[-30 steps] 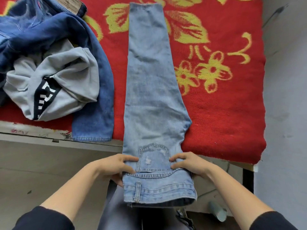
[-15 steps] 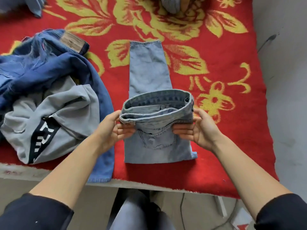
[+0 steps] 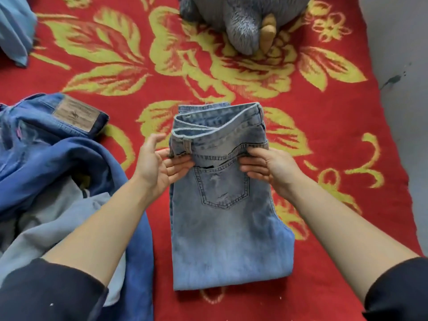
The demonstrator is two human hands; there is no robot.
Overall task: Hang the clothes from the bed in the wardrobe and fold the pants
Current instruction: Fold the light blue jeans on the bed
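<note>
Light jeans (image 3: 227,228) folded on red blanket (image 3: 324,205). L hand (image 3: 157,167) at waistband's (image 3: 220,135) 9 o'clock, fingers (image 3: 180,164) straight under it, thumb off. R hand (image 3: 271,167) at 3 o'clock pinches it, thumb atop.

My right hand (image 3: 266,167) pinches the folded light jeans' (image 3: 227,232) waistband (image 3: 220,135); my left hand (image 3: 157,165) touches its other end. Dark jeans (image 3: 58,158) lie left of them.

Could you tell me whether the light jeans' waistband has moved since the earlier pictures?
Yes. The waistband of the light jeans has gone from the near edge of the red blanket toward its far side, onto the hem.
</note>
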